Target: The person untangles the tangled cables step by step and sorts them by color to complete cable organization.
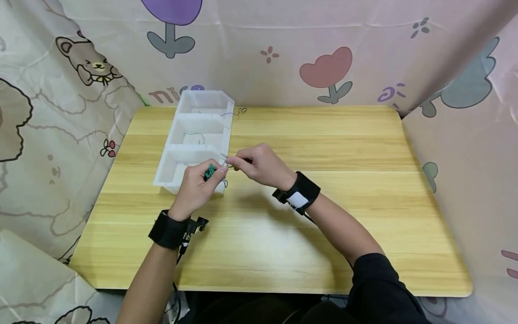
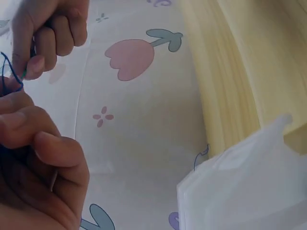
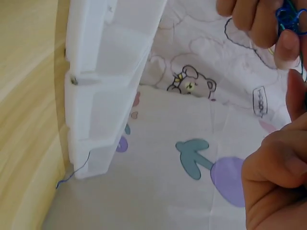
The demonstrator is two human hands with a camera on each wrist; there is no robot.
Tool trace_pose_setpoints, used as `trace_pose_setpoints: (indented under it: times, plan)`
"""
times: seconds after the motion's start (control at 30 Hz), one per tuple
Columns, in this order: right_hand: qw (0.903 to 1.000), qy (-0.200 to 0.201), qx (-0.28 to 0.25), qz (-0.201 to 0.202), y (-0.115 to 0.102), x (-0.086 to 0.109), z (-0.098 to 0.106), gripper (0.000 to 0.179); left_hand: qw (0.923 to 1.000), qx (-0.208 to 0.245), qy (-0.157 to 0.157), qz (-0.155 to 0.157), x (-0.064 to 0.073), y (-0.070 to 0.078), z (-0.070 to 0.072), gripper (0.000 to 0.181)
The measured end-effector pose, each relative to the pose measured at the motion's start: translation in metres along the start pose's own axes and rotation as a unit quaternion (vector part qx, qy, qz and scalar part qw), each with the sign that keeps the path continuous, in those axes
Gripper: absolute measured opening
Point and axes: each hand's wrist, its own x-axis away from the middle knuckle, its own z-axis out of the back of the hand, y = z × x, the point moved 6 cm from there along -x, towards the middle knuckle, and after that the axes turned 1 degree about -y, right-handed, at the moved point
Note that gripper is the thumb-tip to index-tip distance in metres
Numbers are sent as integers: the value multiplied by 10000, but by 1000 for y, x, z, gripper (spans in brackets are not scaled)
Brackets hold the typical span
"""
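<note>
My left hand [image 1: 196, 185] holds a small tangle of thin green and blue strands [image 1: 209, 172] between thumb and fingers. Bright blue loops of this tangle [image 3: 288, 18] show at the fingers in the right wrist view. Thumb and forefinger of my right hand [image 1: 265, 167] meet just beside the left fingertips, pinching a green strand from the tangle. A small dark thing sits partly hidden within the right hand's curled fingers; I cannot tell what it is. Both hands are raised by the near right corner of a white three-compartment box [image 1: 162, 170].
A loose thin strand [image 1: 196, 133] lies in the box's middle compartment. Another dark blue strand [image 1: 241, 110] hangs over the far compartment's right wall. The box stands on the left of a wooden table [image 1: 344, 216]. Patterned cloth [image 1: 251, 27] encloses the table's back and sides.
</note>
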Motion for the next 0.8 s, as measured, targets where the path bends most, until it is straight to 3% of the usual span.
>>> trace_pose_setpoints:
  times: [0.07, 0.2, 0.27, 0.4, 0.47, 0.6, 0.7, 0.8]
  plan:
    - [9998, 160, 67, -6, 3, 0, 7, 29, 10000, 37, -6, 23, -2, 0, 0, 21]
    - [9957, 891, 185, -200, 12, 2, 26, 30, 9991, 79, 405, 35, -4, -2, 8, 27]
    - [9936, 1074, 109, -323, 16, 2, 30, 31, 9986, 43, 526, 1, -4, -1, 9, 29]
    - [9952, 799, -123, -554, 16, 2, 19, 32, 9991, -239, 355, -62, -8, 2, 1, 32]
    - [9958, 674, -67, -616, 11, 1, 10, 41, 9979, -601, 237, -105, -10, 6, -6, 35]
    - [9956, 701, 551, -287, -5, -2, -4, 55, 9842, -1726, 51, -397, -12, 15, -19, 36]
    - [9914, 975, 868, 126, -15, -4, -9, 40, 9690, -2412, -34, -525, -12, 20, -27, 31]
    - [9886, 1234, 791, 353, -18, -6, -9, 21, 9652, -2574, -45, -463, -12, 21, -30, 28]
